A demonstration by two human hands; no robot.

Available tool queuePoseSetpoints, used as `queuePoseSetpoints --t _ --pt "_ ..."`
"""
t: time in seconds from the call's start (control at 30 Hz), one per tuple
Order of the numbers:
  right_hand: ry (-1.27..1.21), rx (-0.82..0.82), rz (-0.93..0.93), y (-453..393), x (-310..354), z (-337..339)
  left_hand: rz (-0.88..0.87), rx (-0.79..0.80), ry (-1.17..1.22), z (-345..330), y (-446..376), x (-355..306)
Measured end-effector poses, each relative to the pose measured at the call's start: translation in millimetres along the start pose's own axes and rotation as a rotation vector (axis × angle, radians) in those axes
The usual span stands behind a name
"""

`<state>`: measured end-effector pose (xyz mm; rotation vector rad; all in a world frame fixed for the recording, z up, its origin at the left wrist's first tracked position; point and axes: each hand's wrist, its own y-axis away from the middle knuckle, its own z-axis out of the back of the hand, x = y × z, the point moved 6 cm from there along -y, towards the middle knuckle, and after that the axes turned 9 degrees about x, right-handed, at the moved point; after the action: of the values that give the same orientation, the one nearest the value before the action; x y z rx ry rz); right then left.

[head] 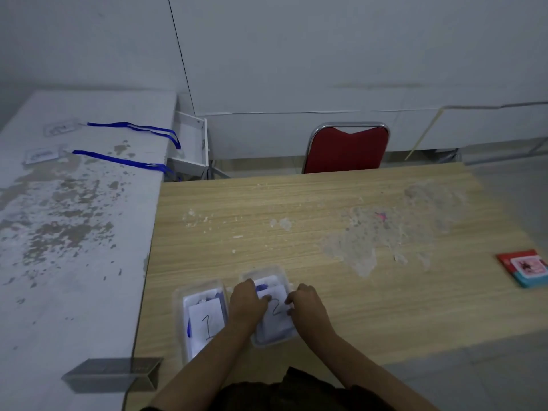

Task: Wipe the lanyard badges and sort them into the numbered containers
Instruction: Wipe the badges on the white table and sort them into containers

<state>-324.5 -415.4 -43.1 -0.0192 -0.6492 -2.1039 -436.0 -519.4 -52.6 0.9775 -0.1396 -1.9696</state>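
Far left on the worn grey bench I see two clear badges w/ blue lanyards (98,143), straps running left-right, nearer my left hand (247,302). It and the right hand (305,304) curl loosely on clear tub no. 2 (271,310); grip unclear.

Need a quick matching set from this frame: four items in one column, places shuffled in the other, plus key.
Items:
1. container marked 1
2. container marked 2
3. red chair
4. red card box

Places:
A. behind the wooden table's far edge
B. under both hands
C. right edge of the wooden table
D. just left of the left hand

Pairs: 1-D, 2-B, 3-A, 4-C
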Motion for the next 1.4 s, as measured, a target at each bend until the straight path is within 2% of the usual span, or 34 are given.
queuePoseSetpoints --t 0.17,0.63,0.83,1.1,1.27,1.4 --pt "-0.005 0.007 0.001 1 -1 -2 0.004 -0.006 -0.040 3 2 0" --pt "-0.194 -0.037 0.035 10 2 13 -0.015 -0.088 0.175 19 20 1" --pt "-0.268 -0.112 0.095 11 23 29 -0.010 -0.170 0.251 40 38 8" --pt "-0.330 -0.085 0.344 9 127 29 0.068 -0.468 0.300 128 83 70" --pt "-0.242 -0.029 0.523 19 226 15 0.181 -0.663 0.398 185 143 156" --pt "-0.239 0.024 0.634 36 314 -13 0.256 -0.702 0.527 215 194 240"
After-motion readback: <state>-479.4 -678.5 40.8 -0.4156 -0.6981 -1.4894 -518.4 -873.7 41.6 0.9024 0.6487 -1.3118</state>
